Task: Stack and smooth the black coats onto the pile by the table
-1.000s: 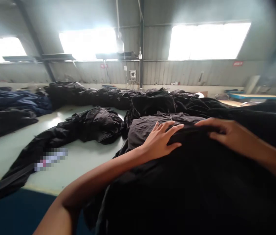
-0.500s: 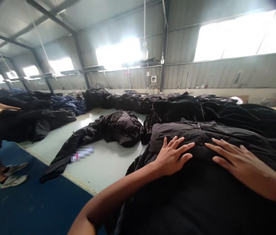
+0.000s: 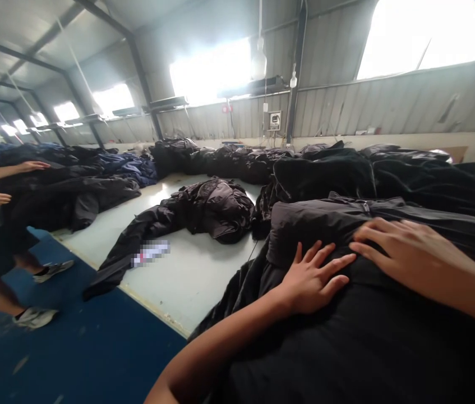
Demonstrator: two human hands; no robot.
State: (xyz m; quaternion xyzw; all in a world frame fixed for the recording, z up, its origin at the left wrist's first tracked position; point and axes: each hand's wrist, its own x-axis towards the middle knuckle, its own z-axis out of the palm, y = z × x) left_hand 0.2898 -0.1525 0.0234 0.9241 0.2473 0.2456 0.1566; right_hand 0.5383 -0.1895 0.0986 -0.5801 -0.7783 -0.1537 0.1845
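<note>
A large black padded jacket (image 3: pixel 321 216) with a zip near its upper edge lies spread in front of me on the right. My left hand (image 3: pixel 315 278) rests flat on it, fingers spread apart. Just to the right, my right hand (image 3: pixel 405 252) is on the same jacket below the zip, its fingers bent and drawn together on the cloth. Its fingertips are partly blurred and hidden. A crumpled black jacket (image 3: pixel 216 207) lies to the left of my hands, one sleeve hanging over the table edge.
The pale table (image 3: pixel 195 269) runs off to the left, with black and navy garments (image 3: pixel 123 165) heaped along it. Dark fleecy fabric (image 3: pixel 325 174) lies behind the jacket. A co-worker's hand (image 3: pixel 33 166) is over garments at far left. The floor (image 3: pixel 94 348) is blue.
My right hand has shifted left towards the left hand, and its spread fingers have bent. The co-worker's hand has lifted from the garments. The view has tilted slightly down and left.
</note>
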